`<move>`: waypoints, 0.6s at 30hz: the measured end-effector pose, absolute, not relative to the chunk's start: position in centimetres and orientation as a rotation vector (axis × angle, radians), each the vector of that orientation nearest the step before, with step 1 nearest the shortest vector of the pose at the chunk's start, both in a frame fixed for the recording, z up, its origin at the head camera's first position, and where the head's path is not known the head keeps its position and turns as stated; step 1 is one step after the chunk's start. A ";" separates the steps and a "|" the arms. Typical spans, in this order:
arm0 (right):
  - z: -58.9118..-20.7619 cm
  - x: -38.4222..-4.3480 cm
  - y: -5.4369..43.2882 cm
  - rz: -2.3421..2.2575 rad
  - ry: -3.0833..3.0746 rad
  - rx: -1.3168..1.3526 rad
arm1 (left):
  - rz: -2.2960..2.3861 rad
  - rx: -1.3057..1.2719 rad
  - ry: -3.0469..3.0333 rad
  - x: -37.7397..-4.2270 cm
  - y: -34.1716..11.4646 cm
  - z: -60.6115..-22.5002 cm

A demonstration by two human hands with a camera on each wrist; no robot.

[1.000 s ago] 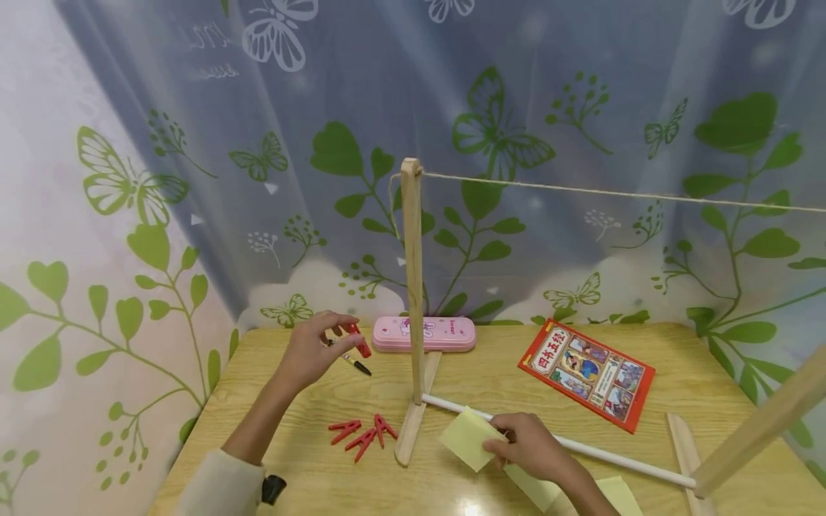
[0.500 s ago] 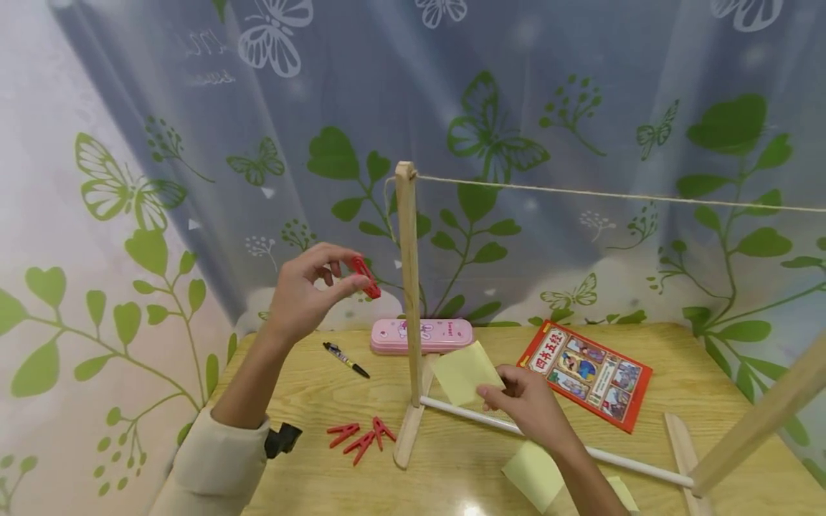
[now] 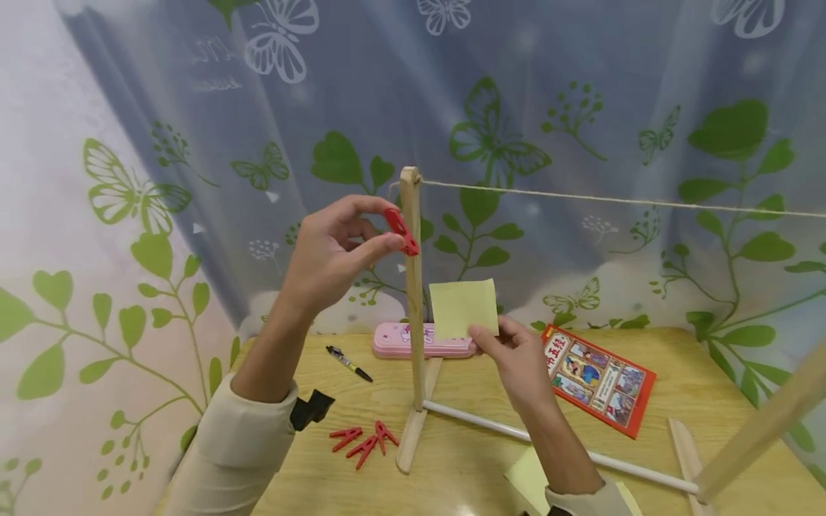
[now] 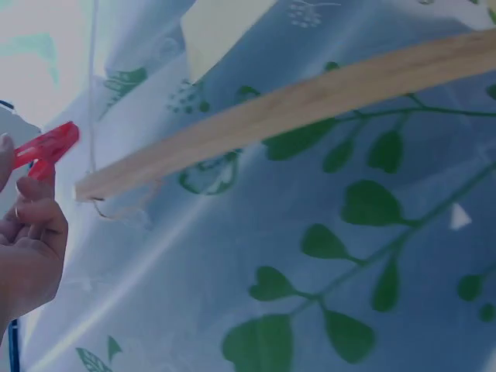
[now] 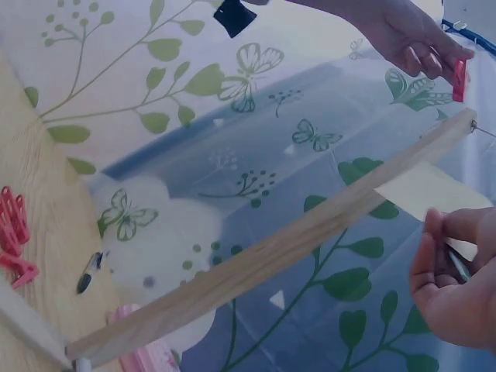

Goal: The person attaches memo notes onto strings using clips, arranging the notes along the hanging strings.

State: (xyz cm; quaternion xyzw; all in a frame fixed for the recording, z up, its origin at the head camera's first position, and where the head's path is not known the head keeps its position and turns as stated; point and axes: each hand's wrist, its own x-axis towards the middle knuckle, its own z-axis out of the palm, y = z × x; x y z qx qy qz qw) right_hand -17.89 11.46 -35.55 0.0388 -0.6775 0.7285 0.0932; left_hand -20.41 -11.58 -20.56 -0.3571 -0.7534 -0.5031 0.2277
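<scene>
Butterflies and leafy sprigs cover the blue and pale curtain (image 3: 361, 64) behind the wooden table (image 3: 477, 462). From where I stand, the person's left hand (image 3: 335, 240) is raised, pinching a red clothespin (image 3: 402, 233) between thumb and forefinger near the top of the nearer wooden post (image 3: 415, 308) (from the head it overlaps the post, but both wrist views show a gap). A thin string (image 3: 581, 197) runs from that post's top off to the right. Lower down, the right hand (image 3: 519, 358) pinches a yellow paper note (image 3: 463, 304) by its lower corner, holding it up off the table, below the string and clear of it.

Beyond the note sits a pink pencil case (image 3: 390, 340), with a pen (image 3: 349, 363) lying to its left. Three more red clothespins (image 3: 364, 448) lie close together beside the post's foot. A white rod (image 3: 477, 421) joins the two posts low down, other yellow notes (image 3: 528, 481) lie partly behind the right forearm, and a red-bordered book (image 3: 603, 383) rests farther back.
</scene>
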 end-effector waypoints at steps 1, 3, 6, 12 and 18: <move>-35.2 -18.1 11.3 2.163 -1.979 0.114 | -1.370 -0.989 -2.075 -20.4 -11.4 -20.1; -34.5 -18.4 10.9 2.166 -1.918 0.112 | -1.357 -1.010 -2.057 -20.5 -11.0 -19.2; -33.6 -18.8 10.6 2.196 -1.835 0.107 | -1.356 -1.060 -2.011 -20.7 -10.1 -18.1; -32.3 -19.8 10.1 2.342 -1.701 0.125 | -1.363 -1.105 -1.983 -21.2 -8.8 -16.6; -31.5 -21.2 10.0 2.439 -1.522 0.223 | -1.362 -1.148 -1.969 -21.8 -7.8 -15.7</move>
